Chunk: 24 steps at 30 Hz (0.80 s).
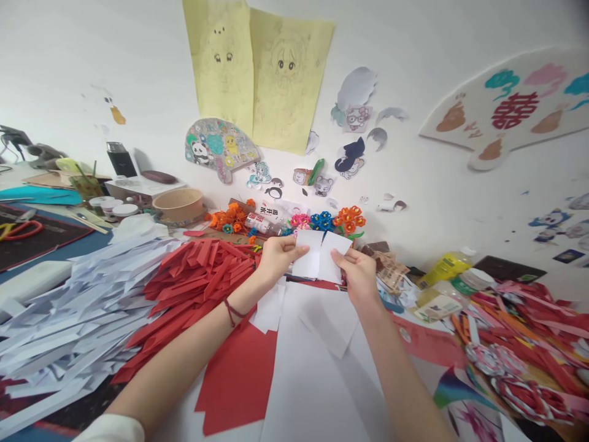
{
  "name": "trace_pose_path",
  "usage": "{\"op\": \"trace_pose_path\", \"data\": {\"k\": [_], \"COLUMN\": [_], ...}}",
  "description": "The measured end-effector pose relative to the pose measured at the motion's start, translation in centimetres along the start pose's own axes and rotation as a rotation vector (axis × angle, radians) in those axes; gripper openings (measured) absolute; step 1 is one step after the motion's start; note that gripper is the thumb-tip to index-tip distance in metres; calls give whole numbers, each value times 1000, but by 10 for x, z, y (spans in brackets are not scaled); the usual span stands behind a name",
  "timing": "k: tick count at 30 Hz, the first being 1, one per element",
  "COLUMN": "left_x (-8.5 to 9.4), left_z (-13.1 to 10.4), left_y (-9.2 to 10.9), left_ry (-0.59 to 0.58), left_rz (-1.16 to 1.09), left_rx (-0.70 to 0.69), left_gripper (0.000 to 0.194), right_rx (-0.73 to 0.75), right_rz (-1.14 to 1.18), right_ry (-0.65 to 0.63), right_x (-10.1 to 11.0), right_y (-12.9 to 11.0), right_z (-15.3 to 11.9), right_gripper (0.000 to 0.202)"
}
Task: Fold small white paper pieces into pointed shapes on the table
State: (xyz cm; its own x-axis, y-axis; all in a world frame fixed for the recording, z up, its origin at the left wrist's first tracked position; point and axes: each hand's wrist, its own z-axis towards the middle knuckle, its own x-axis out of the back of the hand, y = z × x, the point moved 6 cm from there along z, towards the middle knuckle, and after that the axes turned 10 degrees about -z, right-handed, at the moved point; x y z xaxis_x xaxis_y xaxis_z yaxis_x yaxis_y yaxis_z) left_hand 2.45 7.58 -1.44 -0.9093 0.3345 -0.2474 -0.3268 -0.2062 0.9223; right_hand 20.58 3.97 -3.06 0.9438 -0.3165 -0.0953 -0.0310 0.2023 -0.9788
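A small white paper (318, 265), split partway down from its top edge, is held up between both hands. My left hand (280, 259) pinches its left half with thumb and fingers. The right half is pinched in my right hand (356, 270). Beneath them, a loose white paper piece (334, 325) lies on a large white sheet (294, 380). More small white pieces (269, 307) rest just left of it, over red paper (243, 383).
Folded white strips (78, 331) and folded red strips (193, 288) are heaped at the left. Scissors (23, 228) lie at the far left. Paper flowers (322, 221) stand by the wall. Bottles (444, 267) and ribbons (543, 331) are at the right.
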Motion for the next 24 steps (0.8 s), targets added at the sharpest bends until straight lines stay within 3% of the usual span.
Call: {"op": "trace_pose_path", "data": {"k": [4,8,16,21,24], "left_x": [4,6,2,-5,-2], "left_z": [2,2,-1,0,0], "left_y": [0,5,18,7,6], "left_ry": [62,53,17,-184,-142], "left_rz": [20,15,-110,-65,-24], "left_rx": [-55,-58,-100,108,72], "left_gripper": [34,35,35,45,47], "right_rx": [23,39,-28,57,101], "right_rz": [31,45,-56,-133,-178], "right_ry": [49,87,-207,-95,-41], "right_x": [1,4,-14,-5,1], "right_y": [-1,-7,-8,-10,-12], "right_z": [1,-1,-8,-6,-3], "right_gripper": [40,42,45,37,32]}}
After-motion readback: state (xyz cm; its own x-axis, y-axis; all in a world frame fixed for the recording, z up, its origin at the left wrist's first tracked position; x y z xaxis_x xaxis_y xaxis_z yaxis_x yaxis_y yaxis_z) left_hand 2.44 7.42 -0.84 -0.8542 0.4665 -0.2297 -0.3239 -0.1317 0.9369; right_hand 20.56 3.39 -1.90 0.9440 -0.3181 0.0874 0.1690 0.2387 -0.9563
